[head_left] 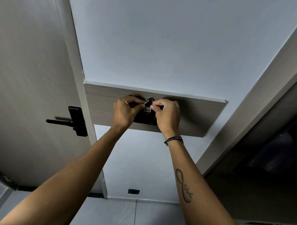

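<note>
A metal key ring [147, 101] with a small white tag [147, 110] hangs in front of a black box [144, 120] mounted on a wood-grain wall panel [196, 114]. My left hand [125, 111] pinches the ring from the left with thumb and fingers curled. My right hand [167, 113] pinches it from the right, just above the tag. Both hands cover most of the black box. A dark cord bracelet [174, 140] sits on my right wrist.
A pale door [28, 79] with a black lever handle [68, 121] stands at the left. A dark doorway [272, 165] opens at the right behind a light frame. A black wall socket [133, 191] sits low on the white wall above the tiled floor [136, 218].
</note>
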Action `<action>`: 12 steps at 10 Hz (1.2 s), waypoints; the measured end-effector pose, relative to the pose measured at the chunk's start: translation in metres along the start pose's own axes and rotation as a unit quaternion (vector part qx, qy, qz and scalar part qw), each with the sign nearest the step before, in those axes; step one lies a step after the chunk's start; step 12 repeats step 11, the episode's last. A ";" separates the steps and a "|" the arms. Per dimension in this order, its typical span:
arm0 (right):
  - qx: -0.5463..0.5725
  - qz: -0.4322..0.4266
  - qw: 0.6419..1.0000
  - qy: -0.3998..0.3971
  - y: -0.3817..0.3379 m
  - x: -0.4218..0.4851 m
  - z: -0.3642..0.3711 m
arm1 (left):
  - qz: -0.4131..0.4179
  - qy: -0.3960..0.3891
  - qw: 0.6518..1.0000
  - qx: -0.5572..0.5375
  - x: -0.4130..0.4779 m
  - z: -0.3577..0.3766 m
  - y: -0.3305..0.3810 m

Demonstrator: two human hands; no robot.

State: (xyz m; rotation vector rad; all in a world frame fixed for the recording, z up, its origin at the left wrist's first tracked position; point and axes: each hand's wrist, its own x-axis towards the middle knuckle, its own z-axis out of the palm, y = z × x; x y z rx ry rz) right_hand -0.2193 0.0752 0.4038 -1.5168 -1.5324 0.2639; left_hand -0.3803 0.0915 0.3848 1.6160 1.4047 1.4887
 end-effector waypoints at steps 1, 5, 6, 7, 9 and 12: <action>-0.024 -0.017 0.999 0.017 -0.001 -0.003 0.003 | -0.001 0.003 1.000 0.002 0.000 -0.001 0.000; -0.070 -0.030 0.997 0.026 0.003 -0.004 0.008 | 0.008 0.010 0.998 0.055 -0.005 0.003 0.000; -0.075 -0.028 0.997 0.021 0.003 -0.004 0.007 | 0.014 0.012 0.997 0.070 -0.006 0.003 0.000; -0.069 -0.026 0.997 0.024 0.005 -0.006 0.007 | 0.023 0.017 0.996 0.080 -0.008 0.003 0.001; -0.070 -0.038 0.997 0.019 0.008 -0.009 0.005 | 0.076 0.018 0.988 0.135 -0.015 0.001 0.001; -0.071 -0.049 0.996 0.035 0.015 -0.012 -0.005 | 0.128 0.040 0.963 0.235 -0.021 -0.006 -0.004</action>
